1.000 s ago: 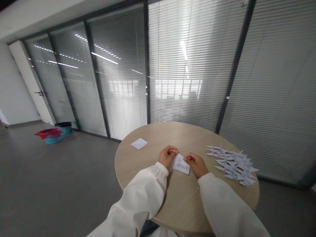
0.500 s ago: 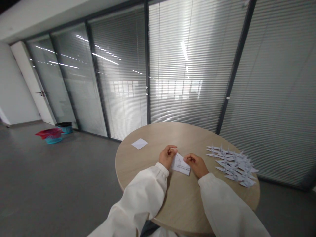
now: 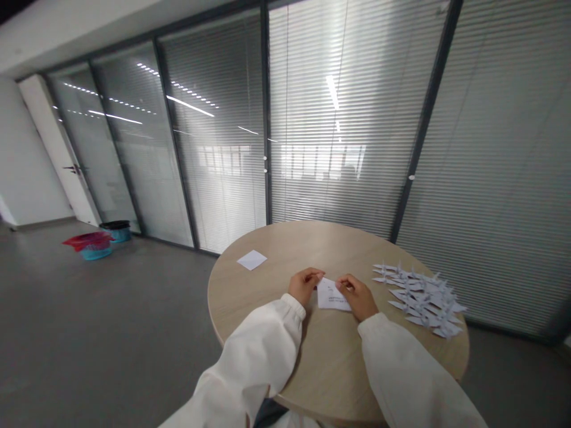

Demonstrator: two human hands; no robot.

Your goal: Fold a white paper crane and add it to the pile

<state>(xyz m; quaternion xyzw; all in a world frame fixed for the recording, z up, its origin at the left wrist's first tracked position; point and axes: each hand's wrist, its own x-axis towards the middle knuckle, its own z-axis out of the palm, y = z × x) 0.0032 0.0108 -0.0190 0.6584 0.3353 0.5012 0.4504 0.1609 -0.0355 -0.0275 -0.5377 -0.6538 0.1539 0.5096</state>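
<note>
A small white folded paper (image 3: 331,295) with printed lines lies on the round wooden table (image 3: 325,356) between my hands. My left hand (image 3: 304,286) pinches its left top corner with curled fingers. My right hand (image 3: 358,296) has its fingers closed on the paper's right edge. Both arms wear white sleeves. A flat white paper square (image 3: 252,260) rests on the table to the far left of my hands.
Several folded paper cranes (image 3: 420,293) are spread over the table's right side. Glass walls with blinds (image 3: 339,119) stand behind the table. Blue bins (image 3: 96,245) with red and black liners sit on the grey floor at the far left.
The paper has turned and shifted slightly right between my hands, now showing a pointed top. My right hand's fingers moved further onto its upper right edge.
</note>
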